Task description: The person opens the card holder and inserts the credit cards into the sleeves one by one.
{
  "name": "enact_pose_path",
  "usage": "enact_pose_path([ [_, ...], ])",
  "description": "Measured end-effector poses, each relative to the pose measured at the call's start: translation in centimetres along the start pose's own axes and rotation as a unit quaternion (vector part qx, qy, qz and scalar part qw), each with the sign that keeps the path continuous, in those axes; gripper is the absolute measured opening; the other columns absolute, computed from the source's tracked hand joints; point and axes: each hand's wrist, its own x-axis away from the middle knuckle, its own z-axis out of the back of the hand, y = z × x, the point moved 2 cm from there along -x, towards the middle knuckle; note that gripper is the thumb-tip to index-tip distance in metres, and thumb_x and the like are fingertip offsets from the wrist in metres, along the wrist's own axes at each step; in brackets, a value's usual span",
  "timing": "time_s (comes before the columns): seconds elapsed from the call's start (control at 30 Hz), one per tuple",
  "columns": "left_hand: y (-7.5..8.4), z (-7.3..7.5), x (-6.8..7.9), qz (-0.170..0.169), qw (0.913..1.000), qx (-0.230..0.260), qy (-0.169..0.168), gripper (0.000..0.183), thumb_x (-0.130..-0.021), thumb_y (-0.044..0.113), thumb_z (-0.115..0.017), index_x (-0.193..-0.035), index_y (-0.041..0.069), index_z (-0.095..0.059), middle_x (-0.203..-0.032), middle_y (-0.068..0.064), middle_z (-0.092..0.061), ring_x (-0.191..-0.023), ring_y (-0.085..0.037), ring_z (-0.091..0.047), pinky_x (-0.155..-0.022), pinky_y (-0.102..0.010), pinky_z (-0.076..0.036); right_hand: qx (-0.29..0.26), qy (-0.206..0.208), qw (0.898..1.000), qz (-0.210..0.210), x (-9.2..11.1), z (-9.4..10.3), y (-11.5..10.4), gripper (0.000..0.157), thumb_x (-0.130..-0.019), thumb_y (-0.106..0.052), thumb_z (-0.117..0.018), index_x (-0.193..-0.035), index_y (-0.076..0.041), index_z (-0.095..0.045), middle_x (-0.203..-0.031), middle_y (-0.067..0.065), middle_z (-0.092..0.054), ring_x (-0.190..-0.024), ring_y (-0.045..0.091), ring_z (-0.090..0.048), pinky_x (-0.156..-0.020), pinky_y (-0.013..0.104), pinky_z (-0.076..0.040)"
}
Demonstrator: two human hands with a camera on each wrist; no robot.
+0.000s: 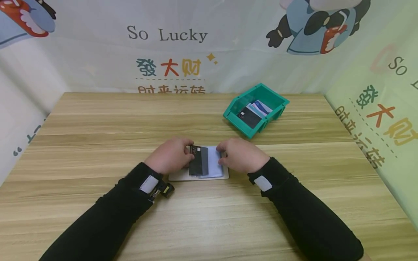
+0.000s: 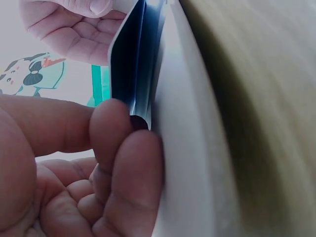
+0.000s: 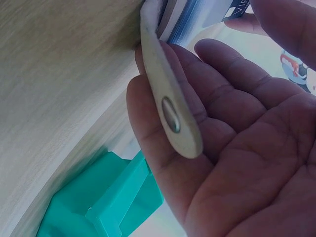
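An open card holder (image 1: 179, 176) with a pale cover lies on the table, translucent sleeve pages (image 1: 214, 165) on its right half. My left hand (image 1: 171, 156) pinches a black VIP card (image 1: 197, 163) at its left edge. The card's right strip looks greyer where it meets the sleeve pages. In the left wrist view the dark card (image 2: 124, 64) stands up from the pale cover (image 2: 190, 113) at my fingertips. My right hand (image 1: 244, 155) holds the pages' right edge between thumb and fingers. A strap (image 3: 165, 89) with a metal snap (image 3: 171, 114) lies across its fingers.
Behind my right hand a green bin (image 1: 240, 125) stands on the wooden table (image 1: 124, 123). Several cards (image 1: 250, 116) lie inside it, a black one in front. A printed cloth (image 1: 235, 69) hangs along the table's back edge.
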Motion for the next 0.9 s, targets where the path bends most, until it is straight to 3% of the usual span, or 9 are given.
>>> enact_pose_path([
  [0.5,0.5,-0.18,0.3,-0.014,0.9993,0.03,-0.016,0.048,-0.086,0.011,-0.059,-0.132,0.001,-0.048,-0.078,-0.004,-0.056,-0.059,-0.015,-0.05,-0.049,-0.029,-0.041,0.003,0.004,1.0,0.001,0.07,0.01,-0.13,0.032,-0.09,-0.019,-0.063,-0.12,-0.008,-0.062,-0.107,0.003,-0.062,-0.087,0.014,-0.051,-0.086,0.035,-0.048],
  [0.73,0.62,-0.34,0.24,-0.021,0.9995,0.021,-0.014,0.049,-0.084,0.01,-0.06,-0.13,0.0,-0.05,-0.08,-0.004,-0.056,-0.062,-0.015,-0.05,-0.051,-0.029,-0.042,0.001,0.004,1.0,0.0,-0.01,0.01,-0.19,0.037,-0.09,-0.017,-0.061,-0.125,-0.007,-0.059,-0.113,0.005,-0.061,-0.09,0.014,-0.051,-0.09,0.037,-0.046],
  [0.9,0.78,-0.35,0.3,-0.023,0.9996,0.008,-0.013,0.048,-0.085,0.01,-0.063,-0.13,0.0,-0.051,-0.086,-0.004,-0.058,-0.07,-0.015,-0.052,-0.06,-0.03,-0.046,0.005,0.005,1.0,0.006,0.06,-0.04,-0.25,0.039,-0.09,-0.017,-0.061,-0.127,-0.006,-0.056,-0.115,0.005,-0.06,-0.092,0.013,-0.051,-0.091,0.037,-0.045],
])
